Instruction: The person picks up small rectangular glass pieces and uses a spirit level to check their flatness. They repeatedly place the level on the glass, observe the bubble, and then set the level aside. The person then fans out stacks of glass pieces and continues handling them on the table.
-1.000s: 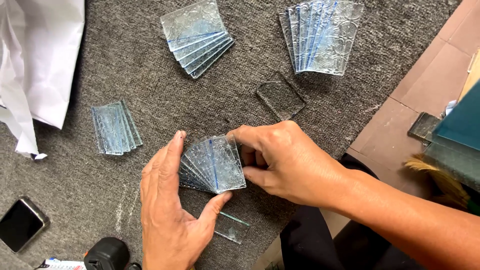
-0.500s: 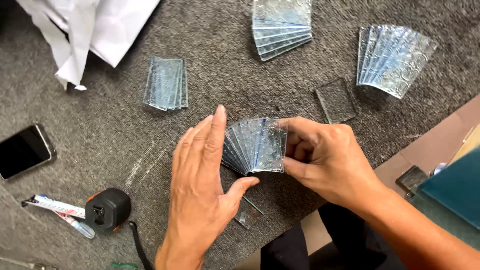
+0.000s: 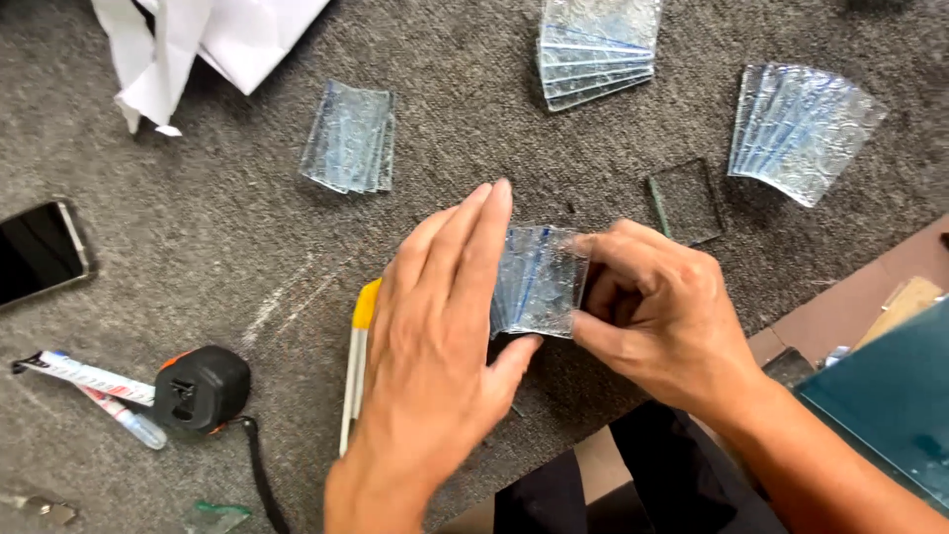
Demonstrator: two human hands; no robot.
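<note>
A stack of small textured clear glass pieces [image 3: 539, 282] stands on edge on the grey carpet [image 3: 227, 247] between my hands. My right hand [image 3: 657, 311] grips the stack from the right, fingers curled around it. Flat against the stack's left side lies my left hand [image 3: 440, 331], fingers straight and together, thumb under the lower edge. Three other fanned stacks of the same glass lie beyond: one at upper left [image 3: 348, 138], one at top centre [image 3: 596, 49], one at upper right [image 3: 801, 129]. A single plain glass rectangle [image 3: 685, 201] lies near my right hand.
A black tape measure [image 3: 201, 388] and a white marker [image 3: 89, 381] lie at lower left, a phone [image 3: 40, 252] at the left edge. White crumpled paper [image 3: 198, 40] is at top left. A yellow-handled tool [image 3: 358, 356] sticks out under my left hand. A dark green sheet [image 3: 885, 405] is at right.
The fanned stack has been pressed together into a tighter block between my hands. My left hand's fingers have closed up flat against it. The view has shifted, so everything sits lower right.
</note>
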